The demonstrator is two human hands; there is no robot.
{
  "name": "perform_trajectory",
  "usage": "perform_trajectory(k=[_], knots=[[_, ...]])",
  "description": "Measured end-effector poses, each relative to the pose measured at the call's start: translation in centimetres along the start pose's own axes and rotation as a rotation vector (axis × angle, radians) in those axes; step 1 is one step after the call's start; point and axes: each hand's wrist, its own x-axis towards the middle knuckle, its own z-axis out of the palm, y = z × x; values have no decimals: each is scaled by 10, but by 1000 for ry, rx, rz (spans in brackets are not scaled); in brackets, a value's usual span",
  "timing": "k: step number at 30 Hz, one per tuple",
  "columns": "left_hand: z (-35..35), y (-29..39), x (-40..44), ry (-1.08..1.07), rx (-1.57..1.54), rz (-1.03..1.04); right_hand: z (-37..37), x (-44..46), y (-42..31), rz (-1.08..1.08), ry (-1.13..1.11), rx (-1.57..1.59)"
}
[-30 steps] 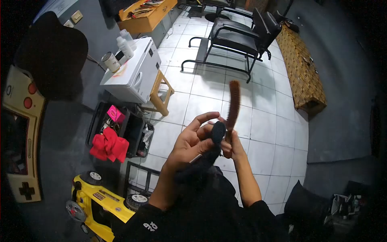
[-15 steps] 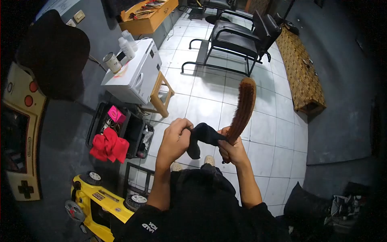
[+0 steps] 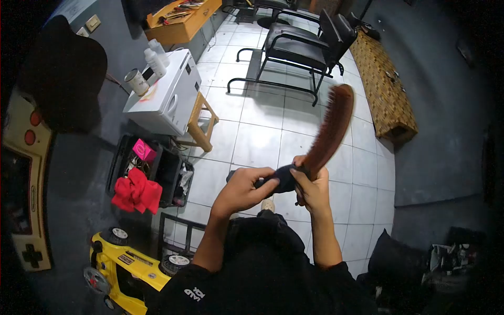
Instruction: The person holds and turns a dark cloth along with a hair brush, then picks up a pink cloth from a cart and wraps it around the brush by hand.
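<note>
A curved wooden brush point(image 3: 335, 126) with reddish-brown bristles rises up and to the right from my right hand point(image 3: 314, 190). That hand is closed around the brush's lower end, its thumb pressing on a piece of black cloth point(image 3: 284, 179). My left hand point(image 3: 244, 190) grips the other side of the same cloth, thumb on top. The cloth is bunched between both hands against the brush's handle end, much of which is hidden. A small dark end of it shows beyond the left hand's knuckles.
A black salon chair point(image 3: 299, 44) stands ahead on white tiles. To the left are a white cabinet point(image 3: 163, 94) with bottles, a wooden stool point(image 3: 202, 123), a black bin point(image 3: 170, 178), a red cloth point(image 3: 136, 191) and a yellow toy car point(image 3: 126, 270). A woven bench point(image 3: 383, 86) lines the right wall.
My left hand has moved right, closer to my right hand. The cloth that hung down between them is now gathered near the brush. The brush has tilted further right.
</note>
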Motion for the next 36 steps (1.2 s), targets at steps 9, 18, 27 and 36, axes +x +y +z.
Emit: perform_trajectory(k=[9, 18, 27, 36], knots=[[20, 10, 20, 381, -709, 48, 22, -39, 58, -79, -120, 59], [-11, 37, -4, 618, -908, 249, -65, -61, 277, 316, -482, -1080], [-14, 52, -11, 681, -1082, 132, -115, -50, 304, 439, -83, -836], [9, 43, -2, 535, -596, -9, 14, -28, 64, 156, -308, 226]])
